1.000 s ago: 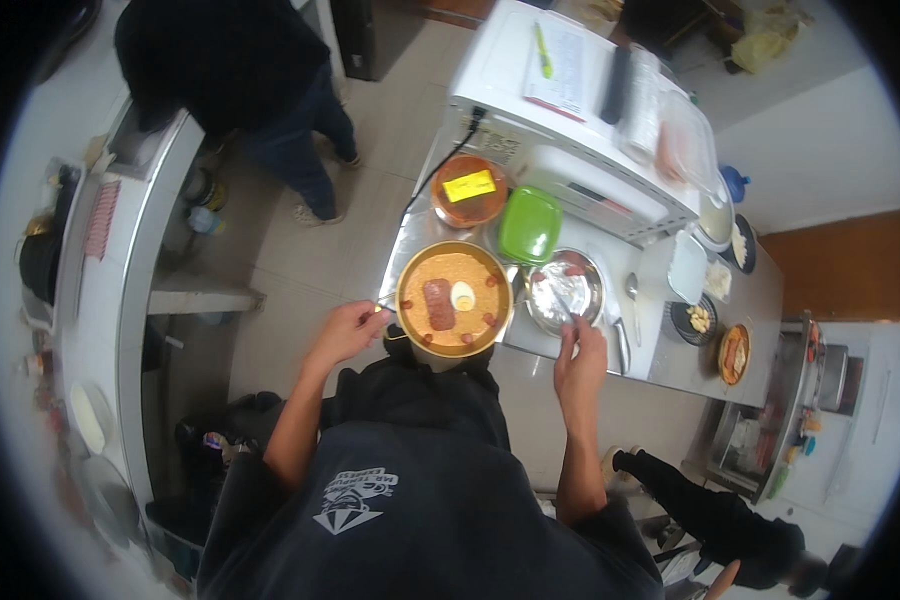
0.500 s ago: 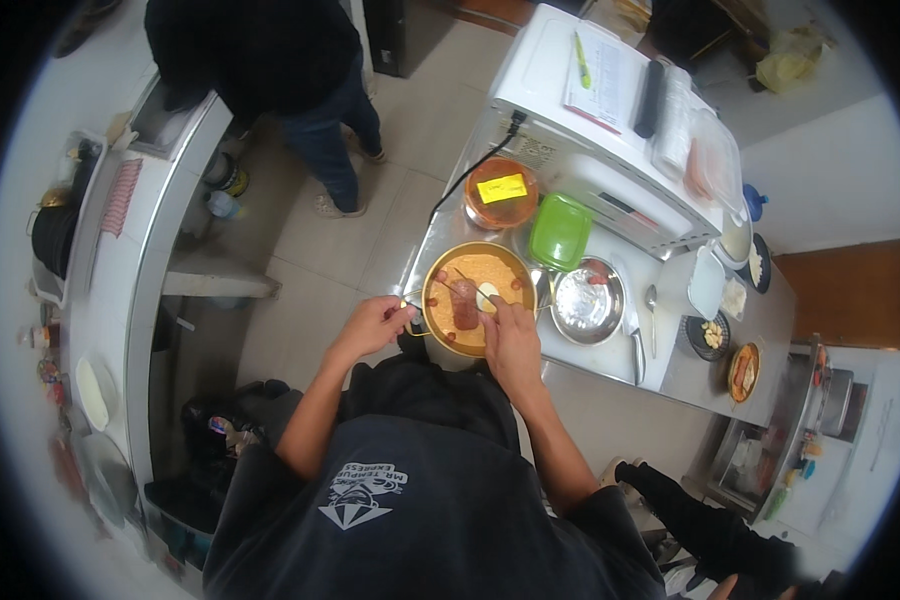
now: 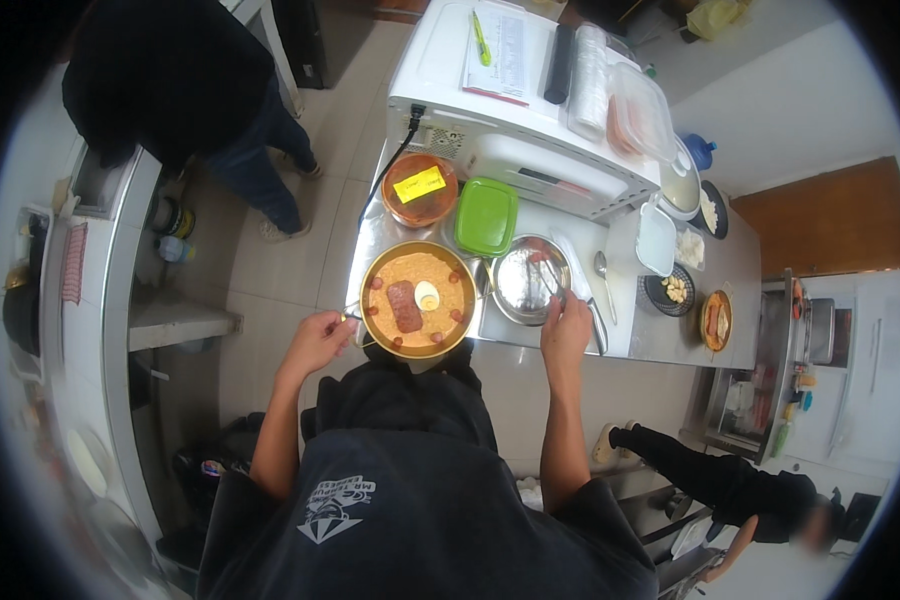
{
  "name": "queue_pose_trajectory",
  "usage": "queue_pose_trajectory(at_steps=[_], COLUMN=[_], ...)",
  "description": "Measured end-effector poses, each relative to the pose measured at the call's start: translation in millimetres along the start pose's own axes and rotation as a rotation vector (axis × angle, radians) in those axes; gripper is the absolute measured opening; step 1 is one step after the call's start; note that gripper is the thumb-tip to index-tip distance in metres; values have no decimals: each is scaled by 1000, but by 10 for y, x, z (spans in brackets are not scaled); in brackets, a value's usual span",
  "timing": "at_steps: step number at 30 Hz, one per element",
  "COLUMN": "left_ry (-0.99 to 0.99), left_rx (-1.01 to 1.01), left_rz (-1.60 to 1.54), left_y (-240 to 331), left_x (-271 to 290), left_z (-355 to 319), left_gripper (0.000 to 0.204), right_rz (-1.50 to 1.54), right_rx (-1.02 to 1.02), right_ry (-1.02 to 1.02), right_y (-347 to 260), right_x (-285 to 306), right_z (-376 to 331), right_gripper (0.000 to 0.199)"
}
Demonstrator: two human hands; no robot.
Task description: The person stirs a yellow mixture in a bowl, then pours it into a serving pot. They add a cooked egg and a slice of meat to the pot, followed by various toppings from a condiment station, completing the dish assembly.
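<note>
- Steel counter (image 3: 570,345) seen from above, with a white appliance (image 3: 510,90) at its far side.
- Left hand (image 3: 320,338) grips the handle at the near-left rim of a round golden pan (image 3: 417,299), fingers curled on it.
- Pan holds orange rice topped with a meat slice, sausage rounds and half an egg.
- Right hand (image 3: 566,318) pinches a thin utensil over a steel bowl (image 3: 530,280), just right of the pan.
- Green lidded box (image 3: 486,217) and orange tub (image 3: 419,188) sit behind.
</note>
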State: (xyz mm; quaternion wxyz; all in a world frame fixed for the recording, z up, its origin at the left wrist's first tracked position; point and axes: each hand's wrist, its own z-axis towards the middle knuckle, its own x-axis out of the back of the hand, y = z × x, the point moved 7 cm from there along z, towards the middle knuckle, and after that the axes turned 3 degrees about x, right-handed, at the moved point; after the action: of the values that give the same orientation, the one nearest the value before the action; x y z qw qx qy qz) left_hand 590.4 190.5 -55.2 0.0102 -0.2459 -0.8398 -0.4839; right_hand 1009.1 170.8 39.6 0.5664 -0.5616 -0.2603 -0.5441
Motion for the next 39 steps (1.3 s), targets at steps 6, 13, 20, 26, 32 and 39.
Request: queue_pose_trajectory(at_steps=[6, 13, 20, 26, 32, 39], left_ry=[4, 39, 46, 47, 15, 11], left_rx=[33, 18, 31, 12, 22, 27], left_rz=[-26, -42, 21, 31, -38, -41], left_y=[-2, 46, 120, 105, 48, 97], left_x=[-7, 0, 15, 9, -22, -3], left_z=[-18, -42, -76, -64, -6, -12], left_gripper=[31, 33, 36, 35, 33, 32], right_rz=[5, 168, 334, 301, 179, -8], right_rx=[3, 137, 314, 283, 148, -58], right_ry=[37, -68, -224, -184, -48, 45], right_y=[26, -615, -1507, -1577, -887, -81], right_x=[20, 212, -316, -482, 137, 290], right_z=[28, -306, -388, -261, -252, -12], right_gripper=[25, 22, 26, 29, 28, 27])
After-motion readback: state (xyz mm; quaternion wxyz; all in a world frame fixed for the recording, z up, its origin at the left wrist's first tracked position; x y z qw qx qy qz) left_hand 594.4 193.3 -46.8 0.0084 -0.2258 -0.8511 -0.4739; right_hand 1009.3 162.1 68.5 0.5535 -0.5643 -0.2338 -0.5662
